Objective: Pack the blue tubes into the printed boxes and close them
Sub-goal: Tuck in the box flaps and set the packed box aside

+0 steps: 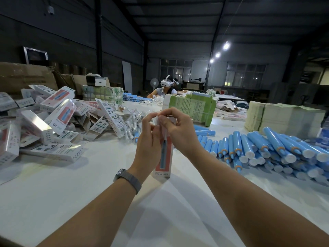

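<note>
Nearest me on the white desk stands the printed box, upright, a tube showing through its front. My left hand, a watch on its wrist, curls round the box's upper side; my right hand pinches the top flap. Loose blue tubes lie heaped to the right, filled boxes piled left. Farther back sit green paper stacks and a person.
</note>
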`<state>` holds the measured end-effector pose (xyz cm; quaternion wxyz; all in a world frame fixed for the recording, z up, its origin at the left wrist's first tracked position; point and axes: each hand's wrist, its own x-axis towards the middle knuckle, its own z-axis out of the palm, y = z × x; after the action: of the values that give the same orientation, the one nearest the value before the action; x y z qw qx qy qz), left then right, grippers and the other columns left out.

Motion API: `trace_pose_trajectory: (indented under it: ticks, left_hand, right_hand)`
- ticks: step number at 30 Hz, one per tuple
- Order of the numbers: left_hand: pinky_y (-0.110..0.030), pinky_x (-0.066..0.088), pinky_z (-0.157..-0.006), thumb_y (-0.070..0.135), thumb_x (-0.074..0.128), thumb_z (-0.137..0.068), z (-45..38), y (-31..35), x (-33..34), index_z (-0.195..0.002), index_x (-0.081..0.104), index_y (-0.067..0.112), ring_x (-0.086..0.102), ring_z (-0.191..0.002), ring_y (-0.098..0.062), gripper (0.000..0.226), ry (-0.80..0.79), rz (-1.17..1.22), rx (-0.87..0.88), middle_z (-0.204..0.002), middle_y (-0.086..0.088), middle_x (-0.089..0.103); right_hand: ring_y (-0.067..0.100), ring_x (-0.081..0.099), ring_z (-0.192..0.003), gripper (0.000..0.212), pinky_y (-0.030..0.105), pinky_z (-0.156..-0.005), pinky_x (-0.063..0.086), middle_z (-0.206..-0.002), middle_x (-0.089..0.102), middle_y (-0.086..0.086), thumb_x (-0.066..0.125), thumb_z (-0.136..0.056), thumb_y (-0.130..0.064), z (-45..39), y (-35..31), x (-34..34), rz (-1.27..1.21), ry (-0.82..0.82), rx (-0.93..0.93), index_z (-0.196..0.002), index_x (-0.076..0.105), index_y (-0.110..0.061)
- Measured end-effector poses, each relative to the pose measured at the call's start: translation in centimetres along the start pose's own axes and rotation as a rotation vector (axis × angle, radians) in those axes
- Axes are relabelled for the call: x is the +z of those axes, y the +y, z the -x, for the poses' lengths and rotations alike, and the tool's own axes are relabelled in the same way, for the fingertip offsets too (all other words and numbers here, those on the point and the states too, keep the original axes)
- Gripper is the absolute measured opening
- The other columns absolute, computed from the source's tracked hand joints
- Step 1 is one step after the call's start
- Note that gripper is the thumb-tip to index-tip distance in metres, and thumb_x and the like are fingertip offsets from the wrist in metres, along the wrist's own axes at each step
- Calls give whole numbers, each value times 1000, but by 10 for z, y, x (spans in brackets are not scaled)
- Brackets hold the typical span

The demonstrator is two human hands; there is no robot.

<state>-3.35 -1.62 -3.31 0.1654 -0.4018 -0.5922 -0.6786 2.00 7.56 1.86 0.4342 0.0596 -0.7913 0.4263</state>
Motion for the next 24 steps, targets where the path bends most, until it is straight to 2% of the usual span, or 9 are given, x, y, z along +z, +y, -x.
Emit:
trace_pose_trajectory:
  ticks: [2, 3, 5, 7, 11, 15, 20, 24]
  left_hand:
    - [-55, 54, -64, 23, 32, -110, 0, -2, 0, -117, 39, 52, 63, -75, -33, 31, -10, -6, -11, -84, -13, 60]
    - [-50, 56, -64, 23, 32, -110, -1, -3, 0, -118, 38, 52, 64, -75, -30, 31, -11, -12, -11, -84, -13, 60]
    - [-37, 57, -60, 24, 31, -110, -2, -5, 0, -120, 35, 51, 64, -69, -16, 30, -12, -19, -3, -85, -9, 58]
    - [-30, 55, -60, 23, 31, -109, -2, -8, 1, -120, 36, 50, 62, -66, -7, 30, -16, -13, 2, -85, -7, 57]
    - [-35, 55, -62, 23, 31, -109, -2, -8, 0, -121, 37, 50, 61, -66, -8, 30, -16, -24, 20, -85, -8, 56]
    - [-49, 55, -64, 35, 30, -103, 0, -3, -1, -124, 33, 52, 62, -69, -26, 28, -16, -46, 41, -86, -17, 55]
    - [-56, 52, -62, 36, 29, -104, 2, 1, -3, -116, 32, 71, 62, -71, -32, 37, -21, -59, 64, -84, -15, 59]
    - [-57, 52, -62, 37, 29, -102, 2, 3, -3, -117, 36, 63, 62, -71, -34, 31, -23, -33, 63, -84, -14, 62]
  right_hand:
    - [2, 59, -79, 11, 26, -78, 50, -79, 65, -13, 62, -94, -11, -1, 0, 0, 20, -1, -4, -87, 67, -18]
    - [1, 58, -77, 12, 24, -76, 50, -79, 65, -12, 61, -95, -11, -2, -1, 1, 26, 1, -4, -87, 67, -19]
    - [0, 57, -74, 14, 18, -71, 47, -78, 64, -12, 59, -97, -13, -3, -2, 2, 34, 14, -11, -87, 66, -19]
    - [0, 57, -72, 14, 14, -68, 44, -76, 64, -11, 59, -97, -13, -6, -4, 2, 44, 19, -16, -86, 66, -17]
    - [4, 57, -75, 13, 24, -74, 47, -77, 65, -7, 61, -96, -14, -7, -4, -1, 22, 2, 14, -85, 68, -13]
    - [6, 55, -73, 18, 26, -74, 47, -74, 62, -6, 59, -96, -11, -8, -5, -3, -5, -17, 51, -80, 67, -16]
    - [6, 54, -72, 21, 24, -74, 45, -70, 59, -9, 59, -96, -10, -9, -11, -8, -10, -73, 74, -77, 65, -17]
    - [9, 55, -75, 19, 29, -78, 46, -72, 59, -8, 59, -97, -12, -8, -11, -10, -15, -86, 79, -79, 66, -14]
